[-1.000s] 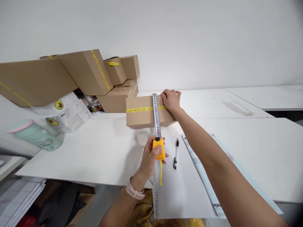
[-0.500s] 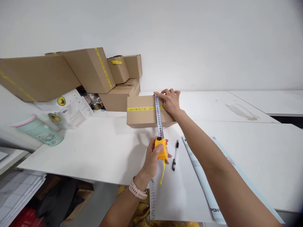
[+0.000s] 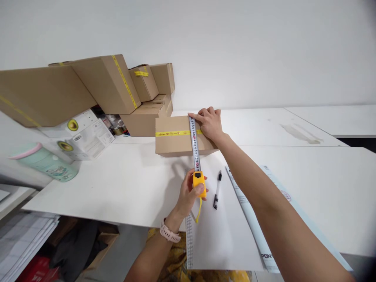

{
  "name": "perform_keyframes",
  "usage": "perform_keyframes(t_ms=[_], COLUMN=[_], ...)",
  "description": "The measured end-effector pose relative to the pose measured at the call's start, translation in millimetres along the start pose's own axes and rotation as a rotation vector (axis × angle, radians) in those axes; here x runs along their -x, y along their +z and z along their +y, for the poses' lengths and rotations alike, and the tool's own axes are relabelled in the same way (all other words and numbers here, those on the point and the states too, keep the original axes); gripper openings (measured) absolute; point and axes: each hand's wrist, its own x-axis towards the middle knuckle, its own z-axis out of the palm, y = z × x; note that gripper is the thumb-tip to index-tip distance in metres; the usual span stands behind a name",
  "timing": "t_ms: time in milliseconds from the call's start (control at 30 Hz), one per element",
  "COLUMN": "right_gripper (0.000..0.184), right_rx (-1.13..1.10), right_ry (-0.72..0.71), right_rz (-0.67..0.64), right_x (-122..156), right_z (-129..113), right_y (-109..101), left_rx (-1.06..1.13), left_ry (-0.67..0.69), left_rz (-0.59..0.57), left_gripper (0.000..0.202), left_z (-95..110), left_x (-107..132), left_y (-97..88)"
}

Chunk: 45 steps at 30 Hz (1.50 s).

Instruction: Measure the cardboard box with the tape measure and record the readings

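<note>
A yellow tape measure [image 3: 199,183] sits in my left hand [image 3: 186,199], its fingers wrapped round the case and the thumb on top. From it the metal blade [image 3: 194,145] runs across the top of a brown cardboard box [image 3: 173,144] sealed with yellow tape. My right hand [image 3: 210,123] is bent over the far edge of this box, a fingertip pinning the blade's end there. The blade stretches past the near edge to the case, which is held above a white spiral notebook [image 3: 217,239]. A pen [image 3: 217,190] lies on the notebook.
Several cardboard boxes [image 3: 105,84] are stacked at the left against the wall, above white avocado-print boxes [image 3: 96,139]. A mint-green tumbler [image 3: 48,162] lies tilted at the left edge of the white table [image 3: 126,188]. Right of the notebook is a light-blue printed sheet [image 3: 268,250].
The tape measure's case has turned slightly, showing more of its top. The blade's end stays at the box's far edge under my right hand. The whole view has shifted a little.
</note>
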Motion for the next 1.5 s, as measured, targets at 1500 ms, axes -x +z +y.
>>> perform_keyframes(t_ms=[1500], right_gripper=[0.051], right_rx=[0.084], right_ry=[0.092], right_rz=[0.146], right_x=[102.3], right_z=[-56.0], right_y=[10.2], left_rx=[-0.073], left_ry=[0.124], left_rz=[0.318], left_gripper=[0.066], left_z=[28.0], left_x=[118.1], left_y=[-85.0])
